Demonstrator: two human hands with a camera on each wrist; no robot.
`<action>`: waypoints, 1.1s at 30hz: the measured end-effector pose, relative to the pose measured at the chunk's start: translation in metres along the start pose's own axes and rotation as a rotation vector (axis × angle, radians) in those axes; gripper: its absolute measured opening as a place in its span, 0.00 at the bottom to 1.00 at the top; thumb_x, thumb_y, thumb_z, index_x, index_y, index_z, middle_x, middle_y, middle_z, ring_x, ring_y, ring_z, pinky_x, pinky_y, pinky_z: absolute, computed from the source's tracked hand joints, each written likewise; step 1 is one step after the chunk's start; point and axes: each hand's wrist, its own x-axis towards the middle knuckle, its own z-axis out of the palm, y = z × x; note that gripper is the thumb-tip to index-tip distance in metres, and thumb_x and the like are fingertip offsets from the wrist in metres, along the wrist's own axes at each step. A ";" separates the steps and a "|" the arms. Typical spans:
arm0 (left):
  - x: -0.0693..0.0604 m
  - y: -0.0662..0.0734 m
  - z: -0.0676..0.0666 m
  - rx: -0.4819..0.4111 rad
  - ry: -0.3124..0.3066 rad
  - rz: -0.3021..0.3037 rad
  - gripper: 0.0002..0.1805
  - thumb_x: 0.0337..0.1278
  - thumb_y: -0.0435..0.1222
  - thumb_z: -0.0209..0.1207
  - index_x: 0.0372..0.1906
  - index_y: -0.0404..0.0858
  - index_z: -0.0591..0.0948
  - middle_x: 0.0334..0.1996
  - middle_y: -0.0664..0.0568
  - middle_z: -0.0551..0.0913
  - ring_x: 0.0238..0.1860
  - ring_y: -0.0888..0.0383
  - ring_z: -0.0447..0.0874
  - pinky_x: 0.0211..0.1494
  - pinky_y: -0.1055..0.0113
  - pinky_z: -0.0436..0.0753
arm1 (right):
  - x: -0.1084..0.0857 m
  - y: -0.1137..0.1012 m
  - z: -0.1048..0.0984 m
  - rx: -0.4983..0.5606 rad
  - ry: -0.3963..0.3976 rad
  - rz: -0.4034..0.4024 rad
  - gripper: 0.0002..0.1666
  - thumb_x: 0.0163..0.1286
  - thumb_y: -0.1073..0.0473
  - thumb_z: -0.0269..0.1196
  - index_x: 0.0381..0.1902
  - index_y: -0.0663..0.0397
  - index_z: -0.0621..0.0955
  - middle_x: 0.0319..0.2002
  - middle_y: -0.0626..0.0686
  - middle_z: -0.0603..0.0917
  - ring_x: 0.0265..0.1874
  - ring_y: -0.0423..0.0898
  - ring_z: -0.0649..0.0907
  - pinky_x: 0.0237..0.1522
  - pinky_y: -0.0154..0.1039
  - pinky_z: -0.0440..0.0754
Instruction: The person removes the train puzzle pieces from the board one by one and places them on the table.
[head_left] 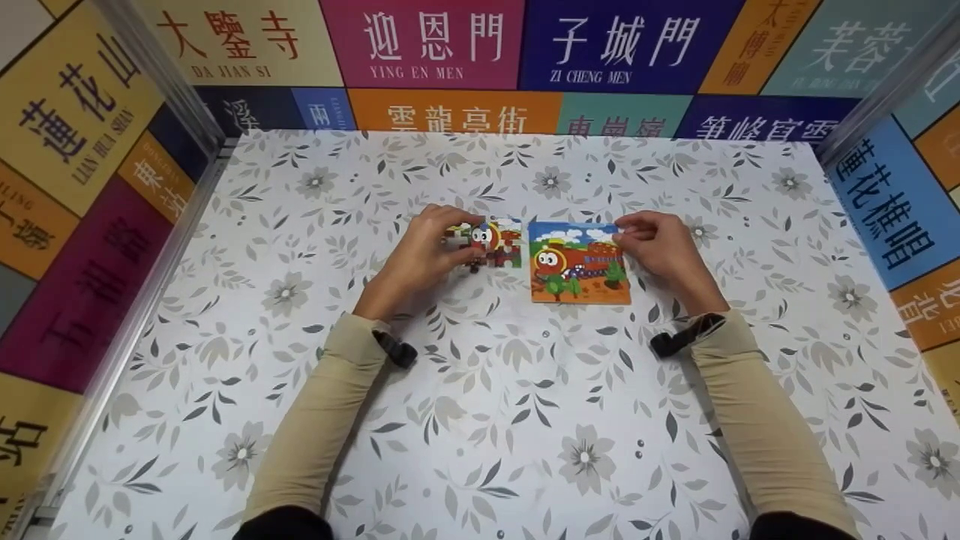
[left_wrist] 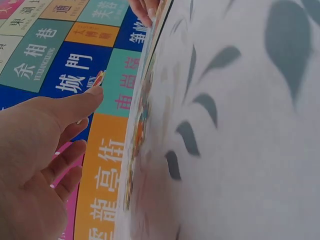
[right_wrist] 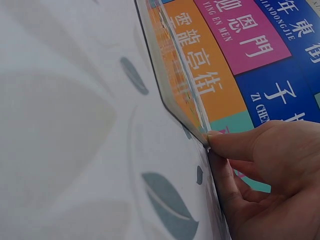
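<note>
A square picture board (head_left: 580, 262) showing a red cartoon train lies on the table. My right hand (head_left: 660, 244) pinches its right edge near the upper corner; the right wrist view has the thumb and index finger of this hand (right_wrist: 272, 172) at the board's corner (right_wrist: 182, 107). To the left of the board lie joined jigsaw pieces (head_left: 506, 240) with part of a similar train. Over their left side is my left hand (head_left: 424, 247), hiding some of them. Between its thumb and index finger, a small jigsaw piece (left_wrist: 99, 79) shows in the left wrist view.
A white tablecloth (head_left: 487, 420) with grey flowers and leaves covers the table. Colourful panels (head_left: 431, 45) with Chinese lettering stand along the back and both sides. Each wrist wears a black strap (head_left: 396, 349).
</note>
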 end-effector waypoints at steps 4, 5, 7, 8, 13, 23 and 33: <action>-0.007 -0.008 -0.005 -0.001 0.007 -0.014 0.23 0.64 0.38 0.76 0.62 0.37 0.87 0.58 0.47 0.90 0.59 0.42 0.83 0.67 0.49 0.79 | -0.001 -0.001 0.000 -0.004 -0.002 -0.009 0.22 0.79 0.50 0.69 0.65 0.51 0.86 0.57 0.59 0.87 0.55 0.48 0.85 0.55 0.35 0.81; -0.009 -0.010 -0.006 0.003 0.008 -0.014 0.23 0.63 0.38 0.76 0.62 0.38 0.88 0.58 0.47 0.91 0.59 0.42 0.84 0.67 0.50 0.78 | -0.001 -0.002 0.000 -0.004 -0.002 -0.010 0.22 0.79 0.50 0.69 0.65 0.51 0.86 0.57 0.59 0.87 0.55 0.48 0.85 0.55 0.35 0.81; -0.013 -0.013 -0.009 0.018 0.009 -0.022 0.23 0.63 0.39 0.77 0.61 0.38 0.88 0.57 0.47 0.91 0.58 0.43 0.84 0.67 0.51 0.77 | 0.000 -0.002 0.000 -0.004 -0.001 -0.010 0.22 0.79 0.50 0.69 0.65 0.52 0.86 0.57 0.59 0.87 0.55 0.48 0.85 0.56 0.35 0.80; -0.015 -0.015 -0.010 0.021 0.005 -0.026 0.23 0.63 0.39 0.77 0.61 0.38 0.88 0.57 0.46 0.91 0.58 0.43 0.84 0.67 0.51 0.77 | 0.000 -0.002 0.000 -0.005 -0.001 -0.010 0.22 0.79 0.50 0.69 0.65 0.52 0.86 0.57 0.59 0.87 0.55 0.48 0.85 0.56 0.35 0.80; -0.021 -0.023 -0.017 0.016 -0.010 -0.063 0.24 0.63 0.41 0.77 0.62 0.38 0.88 0.58 0.46 0.91 0.63 0.45 0.82 0.73 0.50 0.76 | 0.001 0.000 0.001 -0.008 -0.001 0.004 0.22 0.79 0.50 0.68 0.65 0.51 0.86 0.57 0.58 0.86 0.55 0.48 0.85 0.58 0.39 0.81; -0.029 -0.033 -0.031 0.028 -0.021 -0.175 0.22 0.62 0.38 0.77 0.61 0.40 0.89 0.59 0.49 0.90 0.64 0.46 0.81 0.74 0.51 0.75 | 0.001 0.000 0.001 -0.019 -0.003 0.007 0.22 0.79 0.51 0.68 0.66 0.51 0.85 0.57 0.58 0.86 0.55 0.47 0.84 0.60 0.42 0.81; -0.033 -0.037 -0.033 0.036 -0.077 -0.234 0.21 0.61 0.39 0.78 0.59 0.44 0.91 0.56 0.51 0.91 0.57 0.49 0.82 0.65 0.51 0.79 | -0.001 -0.003 0.000 -0.006 -0.008 0.019 0.22 0.79 0.51 0.68 0.66 0.51 0.85 0.57 0.58 0.86 0.53 0.46 0.85 0.54 0.35 0.81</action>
